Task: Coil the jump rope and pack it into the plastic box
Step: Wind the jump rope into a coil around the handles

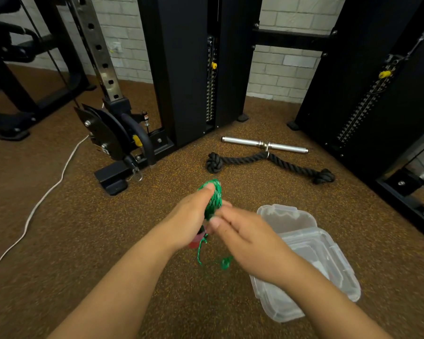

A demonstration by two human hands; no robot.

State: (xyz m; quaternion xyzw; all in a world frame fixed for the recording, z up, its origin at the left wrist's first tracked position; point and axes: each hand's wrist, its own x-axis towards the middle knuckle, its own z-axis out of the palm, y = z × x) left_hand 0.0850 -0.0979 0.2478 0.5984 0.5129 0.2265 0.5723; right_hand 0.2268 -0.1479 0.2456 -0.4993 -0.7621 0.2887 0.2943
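Green jump rope coiled at frame centre — gripped in left hand.
Left hand closed around the coil, thumb on top; a loose tail hangs below over brown speckled floor. Right hand blurred just beside it — grip cannot be told. Clear plastic box open, lower right.

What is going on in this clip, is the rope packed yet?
Not yet. A person is coiling a green braided jump rope above a brown speckled gym floor. The left hand grips the wound bundle, and a loose tail hangs below it. The right hand is at the bundle's side, blurred, apparently guiding the rope. The clear plastic box sits open on the floor under the right forearm, with no rope in it. A black knotted cable rope and a silver metal bar lie untouched beyond.
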